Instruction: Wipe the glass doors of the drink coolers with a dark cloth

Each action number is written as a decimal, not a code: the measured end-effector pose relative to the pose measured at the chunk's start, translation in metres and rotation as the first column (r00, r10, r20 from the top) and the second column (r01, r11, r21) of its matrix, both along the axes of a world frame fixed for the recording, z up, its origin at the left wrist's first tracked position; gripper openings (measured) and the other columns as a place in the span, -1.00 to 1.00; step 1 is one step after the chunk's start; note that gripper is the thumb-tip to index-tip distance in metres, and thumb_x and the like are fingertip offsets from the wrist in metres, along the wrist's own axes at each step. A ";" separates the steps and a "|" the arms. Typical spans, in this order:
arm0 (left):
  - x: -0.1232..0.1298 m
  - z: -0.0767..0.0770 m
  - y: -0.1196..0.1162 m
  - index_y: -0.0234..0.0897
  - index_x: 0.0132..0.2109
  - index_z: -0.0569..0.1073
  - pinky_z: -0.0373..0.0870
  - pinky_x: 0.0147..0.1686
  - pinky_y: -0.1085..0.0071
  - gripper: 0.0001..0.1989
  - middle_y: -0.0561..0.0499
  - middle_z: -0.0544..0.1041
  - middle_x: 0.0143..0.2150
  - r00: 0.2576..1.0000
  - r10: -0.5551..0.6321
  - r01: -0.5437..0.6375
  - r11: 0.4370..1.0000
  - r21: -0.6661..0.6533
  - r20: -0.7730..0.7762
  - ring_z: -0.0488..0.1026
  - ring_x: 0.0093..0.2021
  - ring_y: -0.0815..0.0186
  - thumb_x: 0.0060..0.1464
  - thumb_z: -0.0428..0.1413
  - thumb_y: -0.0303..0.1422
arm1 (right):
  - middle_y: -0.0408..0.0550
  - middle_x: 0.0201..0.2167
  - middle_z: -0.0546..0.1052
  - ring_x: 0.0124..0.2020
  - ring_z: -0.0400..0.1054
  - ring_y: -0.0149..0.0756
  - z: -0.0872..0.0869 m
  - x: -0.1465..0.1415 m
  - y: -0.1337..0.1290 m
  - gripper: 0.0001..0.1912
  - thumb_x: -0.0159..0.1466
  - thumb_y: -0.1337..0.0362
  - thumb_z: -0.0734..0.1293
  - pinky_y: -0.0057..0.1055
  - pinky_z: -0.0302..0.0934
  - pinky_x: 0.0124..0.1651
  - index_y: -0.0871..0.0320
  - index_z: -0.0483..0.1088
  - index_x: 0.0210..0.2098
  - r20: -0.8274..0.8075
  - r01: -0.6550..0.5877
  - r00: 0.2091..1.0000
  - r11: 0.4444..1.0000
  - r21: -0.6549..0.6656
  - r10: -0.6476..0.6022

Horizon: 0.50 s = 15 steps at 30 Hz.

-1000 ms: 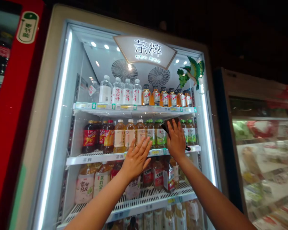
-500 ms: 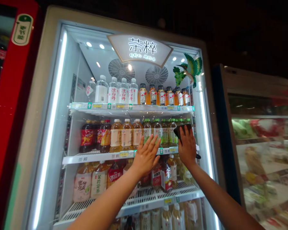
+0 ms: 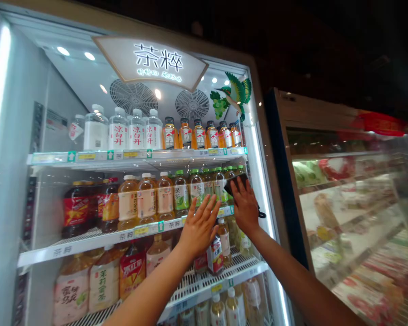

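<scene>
We see the left hand (image 3: 199,228) open, fingers loosely spread, holding nothing, before the cooler's glass door (image 3: 177,164). To its right, the right hand (image 3: 245,206) lies fingers outstretched over 1 dark pad (image 3: 229,185), apparently against the glass; what's done or left, we can't tell.

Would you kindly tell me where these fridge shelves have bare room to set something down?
The upper shelf's left end is bare, beside the clear bottles. The lower shelf shows bare wire between the left arm and a red-labelled bottle. Green-capped bottles crowd the middle shelf near the right hand.
</scene>
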<state>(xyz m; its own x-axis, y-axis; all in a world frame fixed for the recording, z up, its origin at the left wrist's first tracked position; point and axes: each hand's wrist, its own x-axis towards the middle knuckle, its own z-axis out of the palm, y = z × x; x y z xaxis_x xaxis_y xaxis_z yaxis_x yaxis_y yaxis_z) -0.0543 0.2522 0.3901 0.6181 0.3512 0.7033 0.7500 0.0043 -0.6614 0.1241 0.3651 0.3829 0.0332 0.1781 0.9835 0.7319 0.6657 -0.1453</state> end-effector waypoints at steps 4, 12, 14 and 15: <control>0.012 0.000 0.011 -0.29 0.47 0.10 -0.55 0.48 -0.01 -0.31 -0.11 0.09 0.51 1.000 -0.001 0.001 1.000 -0.008 -0.010 -0.12 0.53 0.11 0.32 0.00 -0.11 | -0.20 0.51 0.01 0.53 -0.24 -0.02 0.027 0.011 0.005 -0.14 0.26 0.54 0.17 0.14 -0.02 0.45 -0.13 -0.02 0.48 0.115 -0.035 0.993 0.999 0.012 0.034; 0.038 -0.024 0.025 -0.28 0.47 0.11 -0.54 0.48 -0.03 -0.32 -0.08 0.07 0.51 1.000 -0.021 0.021 0.999 -0.026 -0.018 -0.23 0.55 0.13 0.32 0.00 -0.13 | 0.02 0.49 0.07 0.53 -0.25 0.04 -0.002 0.044 0.042 -0.36 0.42 0.38 0.10 0.15 0.01 0.42 0.03 0.01 0.48 -0.153 0.005 0.988 0.999 -0.045 -0.012; 0.041 -0.029 0.028 -0.29 0.47 0.10 -0.55 0.48 -0.02 -0.32 -0.09 0.07 0.51 0.999 -0.031 0.029 0.999 -0.042 -0.032 -0.24 0.55 0.13 0.31 0.00 -0.14 | -0.04 0.49 0.07 0.53 -0.27 0.00 -0.003 0.047 0.042 -0.33 0.40 0.41 0.12 0.09 0.01 0.44 0.01 0.01 0.48 -0.050 0.005 0.999 1.000 -0.021 -0.006; 0.044 -0.029 0.030 -0.30 0.47 0.09 -0.55 0.48 -0.02 -0.32 -0.09 0.07 0.51 0.999 -0.035 0.034 0.998 -0.045 -0.033 -0.24 0.55 0.14 0.32 0.00 -0.15 | -0.06 0.50 0.07 0.53 -0.26 -0.01 0.003 0.050 0.043 -0.31 0.39 0.43 0.12 0.06 0.01 0.44 0.01 0.01 0.48 0.002 0.009 1.000 1.000 -0.017 -0.009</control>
<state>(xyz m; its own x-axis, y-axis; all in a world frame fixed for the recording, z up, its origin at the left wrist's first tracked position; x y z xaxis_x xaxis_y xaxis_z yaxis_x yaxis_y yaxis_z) -0.0107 0.2817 0.3610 0.6536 0.3596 0.6660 0.7264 -0.0507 -0.6854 0.1739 0.4079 0.3854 0.0328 0.1942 0.9804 0.7384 0.6563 -0.1548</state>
